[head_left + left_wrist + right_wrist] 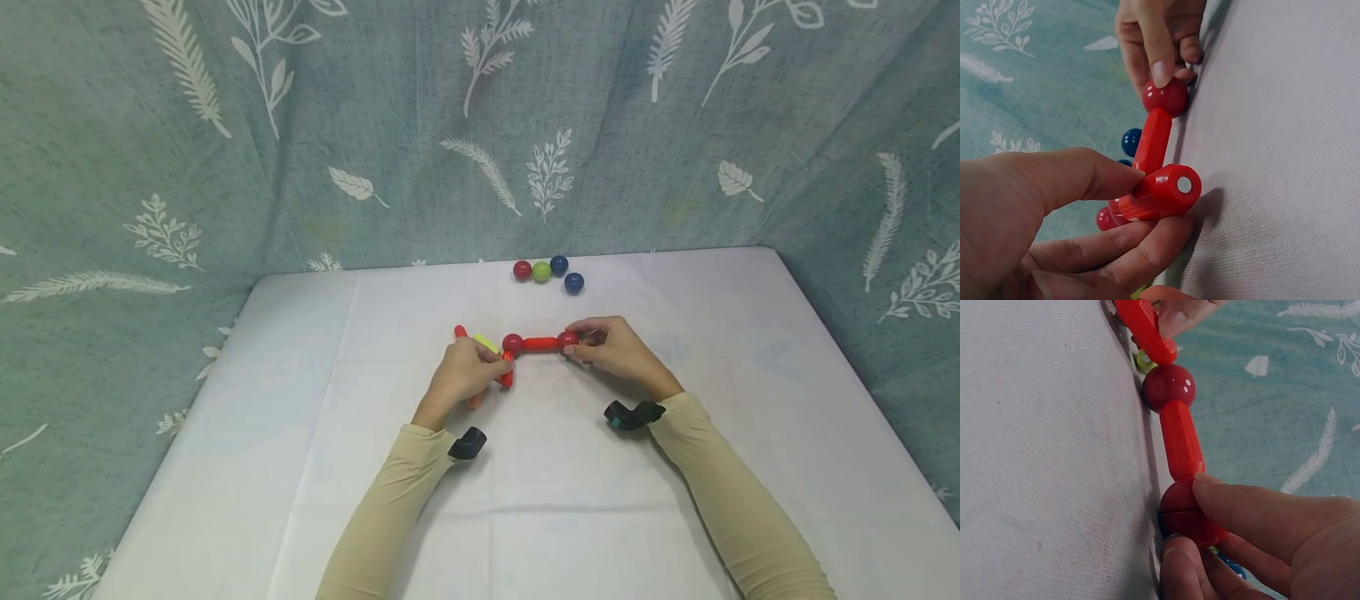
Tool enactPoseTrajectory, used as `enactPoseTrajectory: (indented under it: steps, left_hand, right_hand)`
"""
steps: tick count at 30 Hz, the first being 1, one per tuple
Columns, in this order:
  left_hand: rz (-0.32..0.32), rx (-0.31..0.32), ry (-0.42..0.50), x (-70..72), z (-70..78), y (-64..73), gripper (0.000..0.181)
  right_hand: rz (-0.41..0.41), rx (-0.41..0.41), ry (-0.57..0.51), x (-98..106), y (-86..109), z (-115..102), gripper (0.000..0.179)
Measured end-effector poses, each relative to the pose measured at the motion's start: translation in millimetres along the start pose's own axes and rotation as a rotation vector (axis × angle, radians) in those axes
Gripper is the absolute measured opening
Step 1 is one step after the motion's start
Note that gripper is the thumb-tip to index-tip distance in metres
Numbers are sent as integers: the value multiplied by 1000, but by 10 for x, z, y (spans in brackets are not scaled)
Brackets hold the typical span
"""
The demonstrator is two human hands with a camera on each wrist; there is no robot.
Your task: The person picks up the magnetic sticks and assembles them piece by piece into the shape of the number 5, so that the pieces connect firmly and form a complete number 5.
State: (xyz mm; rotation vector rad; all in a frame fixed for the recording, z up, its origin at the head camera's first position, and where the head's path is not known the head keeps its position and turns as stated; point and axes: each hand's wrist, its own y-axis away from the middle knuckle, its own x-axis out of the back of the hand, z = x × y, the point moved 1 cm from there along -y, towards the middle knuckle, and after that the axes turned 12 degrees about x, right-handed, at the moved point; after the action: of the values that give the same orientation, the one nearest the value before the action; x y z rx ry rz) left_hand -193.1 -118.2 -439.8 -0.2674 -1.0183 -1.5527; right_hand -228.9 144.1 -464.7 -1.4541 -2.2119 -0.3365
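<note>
My left hand pinches a red rod between thumb and fingers; a pale round dot marks the rod's end. This rod reaches a dark red ball. From that ball a second red rod runs right to another dark red ball, which my right hand grips between thumb and fingers. Around my left hand show a yellow-green rod, a red rod tip and an orange rod end. The hand hides how these join.
Toward the back edge of the white-covered table sit a red ball, a green ball and two blue balls, one behind the other. A leaf-patterned green cloth hangs behind the table.
</note>
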Motion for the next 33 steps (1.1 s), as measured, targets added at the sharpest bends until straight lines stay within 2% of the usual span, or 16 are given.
enactPoseTrajectory:
  steps: [8, 33]
  left_hand:
    - [20, 10, -32, -31, -6, -29, 25]
    - [80, -22, -102, -59, 71, 54, 22]
  right_hand:
    - [4, 6, 5, -11, -6, 20, 42]
    - [20, 38, -27, -4, 3, -7, 38]
